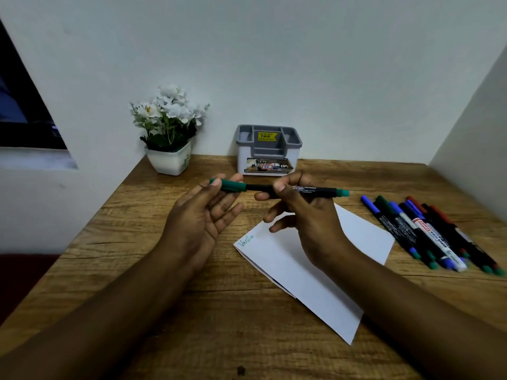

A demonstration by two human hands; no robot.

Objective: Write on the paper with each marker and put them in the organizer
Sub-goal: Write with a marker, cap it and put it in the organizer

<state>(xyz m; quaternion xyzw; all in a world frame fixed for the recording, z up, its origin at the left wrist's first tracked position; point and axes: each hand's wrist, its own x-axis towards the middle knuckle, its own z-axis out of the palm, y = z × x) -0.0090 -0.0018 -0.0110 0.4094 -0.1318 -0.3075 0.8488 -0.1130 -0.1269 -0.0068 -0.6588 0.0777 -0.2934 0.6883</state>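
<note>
I hold the green-capped black marker [277, 188] level above the wooden table [137, 242]. My right hand [307, 215] grips its barrel; my left hand [200, 215] pinches the green cap between thumb and fingertips. The folded white paper [315, 275], with green writing on its left corner, lies below. The grey-and-white plastic organizer [267, 150] stands beyond, against the wall. The remaining markers [433, 234] lie grouped at right

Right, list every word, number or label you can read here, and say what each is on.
"Vassna", roughly, handwritten in green: paper.
"49.00": yellow sticker, organizer.
"42" and "OPE", cut off: organizer's front label.
Print on the green marker held in both hands and on the markers lying at right: too blurred.
</note>
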